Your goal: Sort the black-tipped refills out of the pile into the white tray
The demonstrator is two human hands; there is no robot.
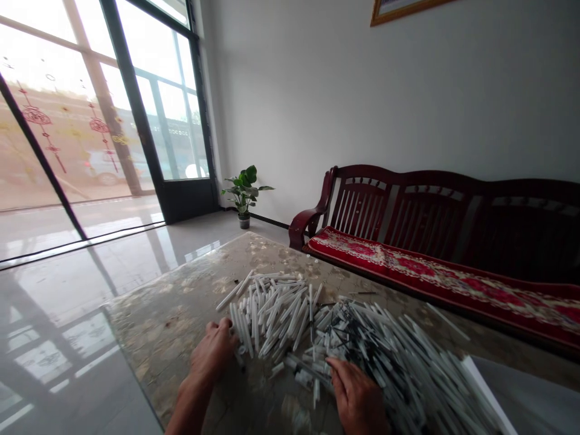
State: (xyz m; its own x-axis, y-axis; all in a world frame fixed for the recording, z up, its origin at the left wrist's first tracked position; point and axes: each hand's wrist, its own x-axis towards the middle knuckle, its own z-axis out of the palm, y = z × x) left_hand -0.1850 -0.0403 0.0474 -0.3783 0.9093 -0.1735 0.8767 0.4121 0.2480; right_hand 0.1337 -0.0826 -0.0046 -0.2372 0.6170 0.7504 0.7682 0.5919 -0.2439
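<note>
My left hand (215, 349) is at the left edge of a pile of white plastic tubes (276, 311) that look like pen barrels. Its fingers are curled in, and what they hold, if anything, is hidden. Beside them, small pale pieces lie on the table. My right hand (356, 393) is low at the near edge of a larger, mixed heap of clear and black thin plastic pieces (376, 338). Thumb and fingers are drawn together there, blurred, and I cannot make out what is between them. Between both hands lie a few loose clear tubes (301, 368).
The table (181, 314) has a patterned, glossy cover. A white sheet or box (512, 393) sits at the right. Beyond the table stands a dark wooden bench (399, 199) with a red floral cushion (408, 260). A potted plant (244, 193) and glass doors (167, 90) are behind.
</note>
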